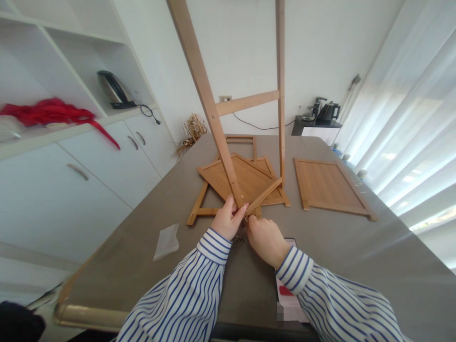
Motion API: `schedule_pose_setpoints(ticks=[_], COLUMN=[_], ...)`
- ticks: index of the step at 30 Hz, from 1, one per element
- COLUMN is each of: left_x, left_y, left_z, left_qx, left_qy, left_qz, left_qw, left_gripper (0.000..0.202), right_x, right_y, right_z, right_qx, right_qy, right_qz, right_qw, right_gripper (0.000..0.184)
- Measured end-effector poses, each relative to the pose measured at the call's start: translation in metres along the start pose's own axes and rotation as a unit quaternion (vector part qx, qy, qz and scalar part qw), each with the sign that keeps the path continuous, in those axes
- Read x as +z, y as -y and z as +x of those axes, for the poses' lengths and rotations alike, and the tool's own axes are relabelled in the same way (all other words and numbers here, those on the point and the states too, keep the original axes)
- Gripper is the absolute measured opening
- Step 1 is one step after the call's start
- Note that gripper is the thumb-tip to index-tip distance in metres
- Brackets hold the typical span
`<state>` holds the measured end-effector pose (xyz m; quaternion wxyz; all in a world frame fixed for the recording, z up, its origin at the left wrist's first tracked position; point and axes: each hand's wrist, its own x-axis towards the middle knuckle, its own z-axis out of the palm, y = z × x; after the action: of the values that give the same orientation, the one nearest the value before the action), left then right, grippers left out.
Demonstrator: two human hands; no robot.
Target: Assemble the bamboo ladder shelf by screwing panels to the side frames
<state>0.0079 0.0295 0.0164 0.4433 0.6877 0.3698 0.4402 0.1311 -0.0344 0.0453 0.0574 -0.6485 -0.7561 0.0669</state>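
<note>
A wooden frame (210,109) stands upright over the table, with two long posts joined by a crossbar (247,102) and a lower rail (265,194). My left hand (227,221) is closed around the foot of its near post, where that lower rail meets it. Just right of this corner, my right hand (268,240) is closed, fingers pinched against the joint. Whatever it grips is hidden by the fingers. Under and between my hands lies a small heap of metal screws (239,240). Behind them, wooden panels (245,175) lie stacked across another wooden frame (194,211).
A separate wooden panel (331,185) lies on the right of the grey table (135,280). To the left is a clear plastic bag (166,242). A flat pink-and-red item with a dark edge (286,290) sits beneath my right forearm. White cabinets (99,161) flank the left side.
</note>
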Motion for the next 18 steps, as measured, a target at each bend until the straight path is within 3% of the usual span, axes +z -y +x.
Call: schedule_pose_setpoints(ticks=[4, 9, 12, 18], left_x=[-0.001, -0.001, -0.001, -0.001], left_y=[0.003, 0.004, 0.003, 0.005], left_z=[0.000, 0.000, 0.000, 0.000], left_qx=[-0.005, -0.006, -0.005, -0.008], left_qy=[-0.005, -0.004, -0.003, -0.005], left_qz=[0.007, 0.012, 0.019, 0.007], left_qw=[1.000, 1.000, 1.000, 1.000], left_gripper=[0.034, 0.035, 0.035, 0.035], right_x=[0.002, 0.009, 0.009, -0.003], right_y=[-0.010, -0.020, -0.020, -0.007], right_z=[0.009, 0.017, 0.016, 0.003], right_qx=[0.027, 0.080, 0.071, 0.035], right_qy=[0.017, 0.106, 0.079, 0.009], right_qz=[0.140, 0.353, 0.334, 0.172], right_qw=[0.990, 0.926, 0.936, 0.984], right_gripper=[0.025, 0.034, 0.032, 0.028])
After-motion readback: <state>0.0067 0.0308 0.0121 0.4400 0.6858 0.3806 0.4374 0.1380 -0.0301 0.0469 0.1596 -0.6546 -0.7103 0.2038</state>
